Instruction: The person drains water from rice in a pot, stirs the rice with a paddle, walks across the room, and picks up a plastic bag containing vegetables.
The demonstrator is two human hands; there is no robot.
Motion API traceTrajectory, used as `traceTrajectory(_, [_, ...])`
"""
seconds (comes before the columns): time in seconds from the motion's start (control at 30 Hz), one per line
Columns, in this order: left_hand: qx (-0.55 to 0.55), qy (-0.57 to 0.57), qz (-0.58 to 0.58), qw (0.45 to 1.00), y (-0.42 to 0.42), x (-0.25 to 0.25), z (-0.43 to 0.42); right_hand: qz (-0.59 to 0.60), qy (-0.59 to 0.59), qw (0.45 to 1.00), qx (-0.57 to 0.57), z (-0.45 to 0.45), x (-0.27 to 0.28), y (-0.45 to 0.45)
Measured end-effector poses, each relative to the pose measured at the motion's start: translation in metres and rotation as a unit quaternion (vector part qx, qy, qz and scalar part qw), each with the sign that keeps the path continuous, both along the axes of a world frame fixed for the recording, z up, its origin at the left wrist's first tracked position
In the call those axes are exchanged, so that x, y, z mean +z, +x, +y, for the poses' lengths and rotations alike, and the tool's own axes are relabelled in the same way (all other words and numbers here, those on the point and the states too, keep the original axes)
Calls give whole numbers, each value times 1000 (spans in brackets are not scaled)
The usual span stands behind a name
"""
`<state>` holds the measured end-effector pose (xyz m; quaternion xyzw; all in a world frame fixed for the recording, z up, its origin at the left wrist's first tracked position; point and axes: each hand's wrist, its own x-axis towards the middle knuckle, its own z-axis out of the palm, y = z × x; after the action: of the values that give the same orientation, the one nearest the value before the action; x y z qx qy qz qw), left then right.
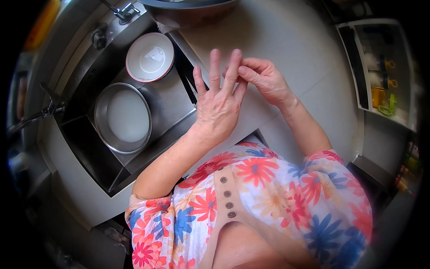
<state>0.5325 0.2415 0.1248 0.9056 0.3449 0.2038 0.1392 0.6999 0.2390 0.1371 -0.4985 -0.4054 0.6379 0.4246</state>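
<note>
My left hand point(218, 105) is raised above the sink's right edge, back of the hand up, with its fingers spread. My right hand point(267, 80) is beside it, thumb and fingers pinched at one of the left hand's fingers; whether anything small is between them is hidden. In the sink point(172, 107), a metal bowl point(146, 105) holds cloudy whitish liquid point(128, 115). Above it in the view, a white bowl with a red rim point(150, 57) looks empty apart from a bright reflection.
A large metal basin point(190, 13) stands on the pale counter point(309, 49) at the top. Two faucets point(124, 14) point(53, 107) are at the sink's far left side. An open shelf point(380, 71) with containers is at the right.
</note>
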Motion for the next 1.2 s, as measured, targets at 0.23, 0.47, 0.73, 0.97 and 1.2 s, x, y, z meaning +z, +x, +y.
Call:
traceTrajectory(0.23, [-2,-36,4,999,1,-1,-1,-42,44,998,-4,-2,-1,-3])
traceTrajectory(0.47, [8,-36,-2,999,1,-5,3,-339,261,904,10,0,-4,-1])
traceTrajectory(0.73, [14,-48,0,999,0,-5,4,-504,319,801,50,-1,9,-7])
traceTrajectory(0.97, [43,-76,6,996,-7,-4,8,-589,308,739,108,-3,14,-14])
traceTrajectory(1.2, [60,-150,-188,969,-18,-15,19,-615,290,718,145,-3,24,-19])
